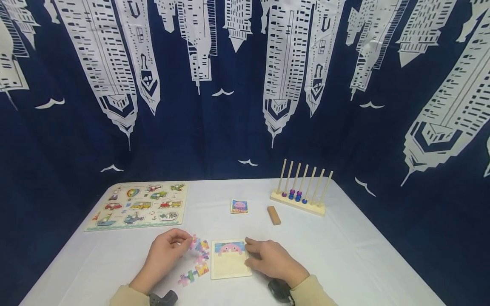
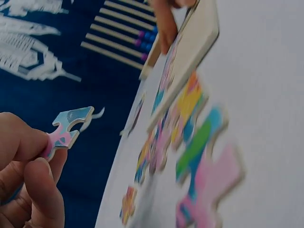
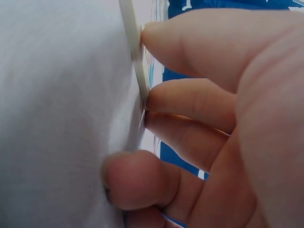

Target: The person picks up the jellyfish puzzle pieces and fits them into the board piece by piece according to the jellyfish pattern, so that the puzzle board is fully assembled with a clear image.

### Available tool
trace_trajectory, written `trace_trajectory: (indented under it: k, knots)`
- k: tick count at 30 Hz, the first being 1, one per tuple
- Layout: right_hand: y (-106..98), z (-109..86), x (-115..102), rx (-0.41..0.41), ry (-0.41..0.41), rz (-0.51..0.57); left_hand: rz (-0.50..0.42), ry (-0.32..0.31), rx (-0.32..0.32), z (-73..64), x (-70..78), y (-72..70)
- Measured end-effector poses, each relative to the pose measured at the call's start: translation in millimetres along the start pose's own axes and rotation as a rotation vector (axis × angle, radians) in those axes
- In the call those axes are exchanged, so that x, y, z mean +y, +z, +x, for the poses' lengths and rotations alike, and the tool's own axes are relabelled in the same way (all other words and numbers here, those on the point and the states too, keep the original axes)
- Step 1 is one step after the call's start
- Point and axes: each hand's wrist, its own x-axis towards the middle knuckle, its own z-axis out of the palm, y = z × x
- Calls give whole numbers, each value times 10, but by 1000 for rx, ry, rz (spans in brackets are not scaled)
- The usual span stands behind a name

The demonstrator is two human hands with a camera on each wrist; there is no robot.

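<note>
One jigsaw piece (image 2: 62,128) sits pinched in the left hand (image 1: 164,250), left of the tray (image 1: 229,268) in the lower middle of the frame; a slack pinch could drop it among the loose pieces (image 1: 201,269). The right hand (image 1: 273,257) rests its fingertips against the tray's right edge, where pushing hard might slide it. The held piece looks flat, pink and pale blue, with a notched side

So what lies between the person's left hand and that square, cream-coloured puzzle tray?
Loose, multicoloured jigsaw pieces lie between the left hand and the tray; the head view shows them.
</note>
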Motion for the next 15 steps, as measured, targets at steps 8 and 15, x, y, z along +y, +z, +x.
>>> trace_trajectory:
  k: [8, 15]
  knots:
    - [3, -39, 32, 12, -1, -8, 54, 125, -158, 16, 176, 458]
    - [-7, -11, 42, 15, -33, 48, 126, 179, -192, 0, 320, 789]
